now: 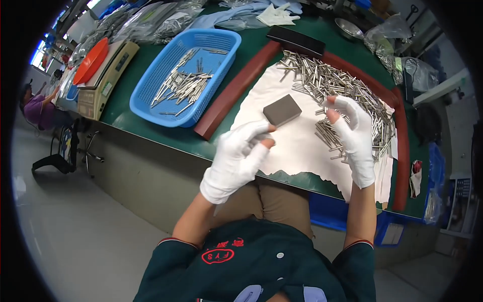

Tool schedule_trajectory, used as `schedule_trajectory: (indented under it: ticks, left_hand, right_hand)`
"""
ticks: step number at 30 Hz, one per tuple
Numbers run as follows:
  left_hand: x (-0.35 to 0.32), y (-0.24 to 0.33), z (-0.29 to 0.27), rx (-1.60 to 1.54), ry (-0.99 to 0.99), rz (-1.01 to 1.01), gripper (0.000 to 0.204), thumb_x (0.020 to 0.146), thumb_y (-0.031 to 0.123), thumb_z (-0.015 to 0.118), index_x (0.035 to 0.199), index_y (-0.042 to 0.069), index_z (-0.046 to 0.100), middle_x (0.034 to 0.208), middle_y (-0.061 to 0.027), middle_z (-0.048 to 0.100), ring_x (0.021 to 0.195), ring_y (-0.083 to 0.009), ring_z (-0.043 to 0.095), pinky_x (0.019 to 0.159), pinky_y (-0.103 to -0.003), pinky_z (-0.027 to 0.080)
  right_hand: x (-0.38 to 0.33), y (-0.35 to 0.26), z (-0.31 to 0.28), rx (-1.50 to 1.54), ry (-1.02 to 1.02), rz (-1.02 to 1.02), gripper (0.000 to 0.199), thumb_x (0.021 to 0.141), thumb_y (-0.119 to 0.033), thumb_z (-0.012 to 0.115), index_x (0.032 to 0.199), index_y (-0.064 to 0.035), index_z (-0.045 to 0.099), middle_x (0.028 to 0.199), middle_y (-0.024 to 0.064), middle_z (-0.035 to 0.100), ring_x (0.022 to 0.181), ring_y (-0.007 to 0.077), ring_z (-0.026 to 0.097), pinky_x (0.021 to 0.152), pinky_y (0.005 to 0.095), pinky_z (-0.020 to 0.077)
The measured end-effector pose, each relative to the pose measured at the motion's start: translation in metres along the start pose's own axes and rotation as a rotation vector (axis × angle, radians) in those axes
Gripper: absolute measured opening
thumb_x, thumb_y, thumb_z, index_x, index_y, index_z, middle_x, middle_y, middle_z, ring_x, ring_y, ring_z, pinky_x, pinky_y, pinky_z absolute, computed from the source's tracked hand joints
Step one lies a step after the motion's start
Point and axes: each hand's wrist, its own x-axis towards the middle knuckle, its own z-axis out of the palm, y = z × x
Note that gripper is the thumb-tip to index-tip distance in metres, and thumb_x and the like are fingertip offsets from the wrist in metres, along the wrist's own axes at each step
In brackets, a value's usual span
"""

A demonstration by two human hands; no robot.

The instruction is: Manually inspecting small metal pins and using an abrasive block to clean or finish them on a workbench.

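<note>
My left hand (236,160), in a white glove with bare fingertips, hovers at the near edge of a pale cloth (282,153). Its thumb and forefinger are slightly apart, and I see nothing between them. Just beyond those fingertips a dark grey rectangular block (283,109) lies on the cloth. My right hand (356,135), gloved the same way, is over the left side of a heap of thin metal pins (347,83). A gap shows between its thumb and forefinger, with no pin visibly gripped; the other fingers are loosely curled.
Dark red bars (236,93) border the cloth on the green table. A black case (296,41) lies at the back. To the left stand a blue basket (136,103) holding more pins, a scale (113,75) and an orange-red bowl (92,61). Another person (43,110) is far left.
</note>
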Motion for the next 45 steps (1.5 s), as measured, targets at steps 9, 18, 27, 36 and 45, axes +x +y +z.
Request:
schedule_trajectory:
  ticks: [9,18,27,36,45]
  left_hand:
    - [-0.044,-0.017,-0.012,0.592,0.033,0.264,0.018,0.074,0.006,0.071,0.089,0.004,0.062,0.079,-0.0097,0.065,0.067,-0.0283,0.062,0.059,-0.037,0.047]
    - [-0.046,-0.029,-0.012,0.652,0.001,0.354,0.021,0.074,0.005,0.071,0.093,0.004,0.061,0.078,-0.0093,0.065,0.067,-0.0267,0.063,0.060,-0.037,0.048]
    - [-0.045,-0.032,-0.014,0.692,-0.019,0.328,0.019,0.075,0.007,0.070,0.092,0.005,0.061,0.076,-0.0089,0.063,0.065,-0.0270,0.061,0.059,-0.037,0.047]
    - [-0.042,-0.035,-0.014,0.658,0.019,0.364,0.018,0.075,0.006,0.070,0.091,0.005,0.061,0.076,-0.0088,0.063,0.066,-0.0271,0.062,0.059,-0.037,0.047]
    - [-0.016,-0.018,0.000,-0.062,0.152,-0.087,0.027,0.083,0.005,0.069,0.107,-0.003,0.060,0.083,-0.0016,0.055,0.065,-0.0059,0.049,0.060,-0.020,0.040]
  right_hand:
    - [-0.013,0.015,0.048,-0.810,0.051,-0.423,0.069,0.068,-0.053,0.071,0.105,0.0027,0.056,0.098,0.0156,0.059,0.093,0.0326,0.057,0.079,0.0432,0.0447]
    - [-0.003,0.013,0.079,-0.958,-0.065,-0.209,0.080,0.066,-0.055,0.074,0.115,0.0033,0.050,0.107,0.0187,0.058,0.098,0.0339,0.059,0.082,0.0435,0.0456]
    - [0.000,0.020,0.079,-0.945,-0.014,-0.218,0.076,0.064,-0.051,0.077,0.112,0.0011,0.051,0.094,0.0177,0.063,0.088,0.0332,0.063,0.075,0.0428,0.0483]
    - [0.008,0.023,0.054,0.151,-0.092,0.152,0.069,0.075,-0.054,0.070,0.114,0.0000,0.051,0.101,0.0158,0.063,0.091,0.0268,0.063,0.083,0.0362,0.0473]
    - [-0.002,0.033,0.044,1.808,-0.431,0.630,0.082,0.087,-0.057,0.055,0.135,0.0066,0.036,0.119,0.0385,0.050,0.096,0.0448,0.063,0.080,0.0532,0.0557]
